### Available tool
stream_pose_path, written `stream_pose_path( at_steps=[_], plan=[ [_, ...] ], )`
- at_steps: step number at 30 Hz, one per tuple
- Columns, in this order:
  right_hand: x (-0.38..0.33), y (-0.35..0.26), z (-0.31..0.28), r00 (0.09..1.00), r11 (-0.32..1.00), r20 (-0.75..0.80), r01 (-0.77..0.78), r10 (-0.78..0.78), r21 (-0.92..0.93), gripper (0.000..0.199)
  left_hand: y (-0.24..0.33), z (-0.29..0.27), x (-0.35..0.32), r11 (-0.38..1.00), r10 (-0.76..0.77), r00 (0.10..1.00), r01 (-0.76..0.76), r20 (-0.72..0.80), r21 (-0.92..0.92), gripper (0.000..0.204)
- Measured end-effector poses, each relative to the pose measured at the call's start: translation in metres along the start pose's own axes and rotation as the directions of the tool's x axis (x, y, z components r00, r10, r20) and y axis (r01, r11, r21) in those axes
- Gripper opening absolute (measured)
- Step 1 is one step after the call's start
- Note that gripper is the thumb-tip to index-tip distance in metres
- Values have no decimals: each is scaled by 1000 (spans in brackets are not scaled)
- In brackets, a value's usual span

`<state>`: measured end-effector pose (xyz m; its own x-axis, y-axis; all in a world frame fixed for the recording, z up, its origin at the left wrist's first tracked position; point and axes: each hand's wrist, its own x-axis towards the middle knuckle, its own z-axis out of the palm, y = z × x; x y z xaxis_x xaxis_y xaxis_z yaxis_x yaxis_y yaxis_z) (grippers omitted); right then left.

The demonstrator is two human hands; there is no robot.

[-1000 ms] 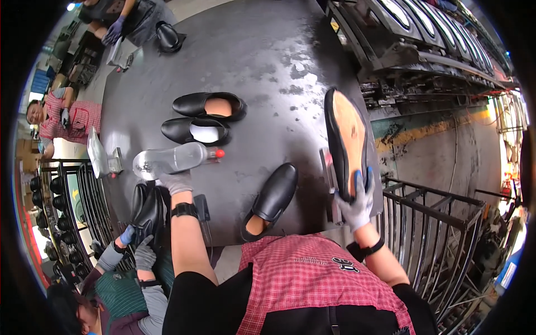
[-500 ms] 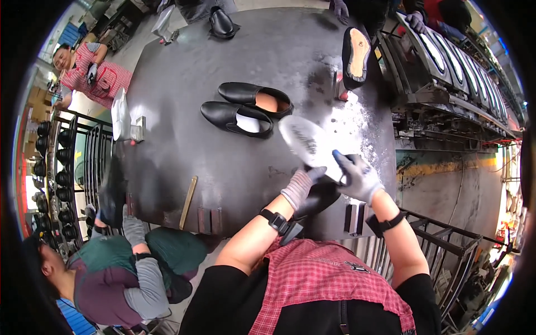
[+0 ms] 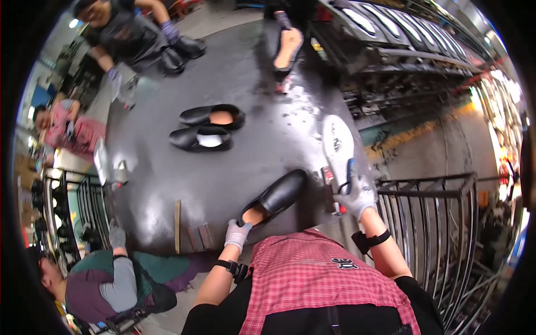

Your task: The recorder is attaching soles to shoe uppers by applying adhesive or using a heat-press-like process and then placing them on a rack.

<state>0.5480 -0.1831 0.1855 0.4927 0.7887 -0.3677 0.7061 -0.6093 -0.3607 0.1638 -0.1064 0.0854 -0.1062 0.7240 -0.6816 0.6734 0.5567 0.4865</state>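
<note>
Head view: both hands gloved, working at the near edge of the dark tabletop.

- Left hand: at the heel opening of a black slip-on shoe lying on the tabletop, toe pointing away and to the right. Fingers curled at the rim; can't tell if the grip is closed on it or just touching.
- Right hand: grip closed around the lower end of a white insole, held up so it stands above the tabletop's right edge, printed face toward the camera.
- Insole and shoe are near each other but apart.

Step in hand, as I read it: insole picked, shoe being steadied, insertion not yet done.

Next move calls for: left hand pinning the heel, right hand tilting the insole toe-first into the opening, then sliding it flat.

Elsewhere: a finished-looking black pair mid-tabletop, another shoe, sole up, at the far end, other people around the left side.
</note>
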Motion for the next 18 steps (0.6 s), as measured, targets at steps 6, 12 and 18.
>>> stream_pose_path(
  at_steps=[6,12,18],
  plan=[
    [-88,96,99,903,863,-389,339,-185,375,118,-37,21,31,702,-180,906,392,384,-594,44],
    [-38,133,165,852,597,520,-451,67,663,46,43,24,5,550,84,915,289,395,-784,53],
    [-83,94,134,975,883,-36,-183,220,431,60,123,28,-24,657,218,975,-114,43,-745,68]
  ],
)
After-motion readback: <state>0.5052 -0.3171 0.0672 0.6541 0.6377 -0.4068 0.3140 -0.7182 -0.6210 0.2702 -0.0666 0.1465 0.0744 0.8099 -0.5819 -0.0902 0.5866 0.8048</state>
